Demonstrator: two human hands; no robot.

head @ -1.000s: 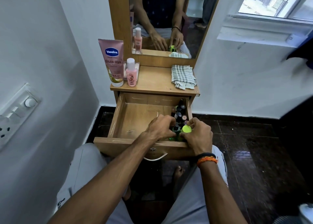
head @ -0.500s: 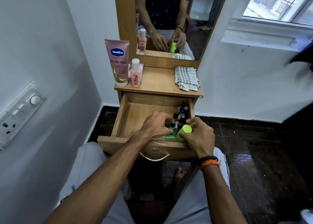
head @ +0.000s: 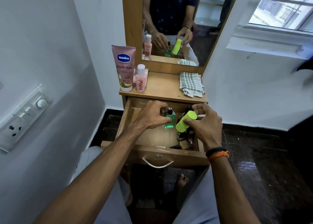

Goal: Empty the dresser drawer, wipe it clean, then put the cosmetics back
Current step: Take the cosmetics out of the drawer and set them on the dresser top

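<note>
Emptying step is in hand. Green glass bottle is pinched by the left hand, lime tube gripped by the right hand, both held above the open drawer. Next, set-down on the bench is called for (beside the checked cloth). Small items at the drawer's right corner are half hidden, hard to identify.

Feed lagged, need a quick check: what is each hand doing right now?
Left hand: grips the small green glass bottle above the drawer.
Right hand: grips the lime-green bottle, tilted.
</note>
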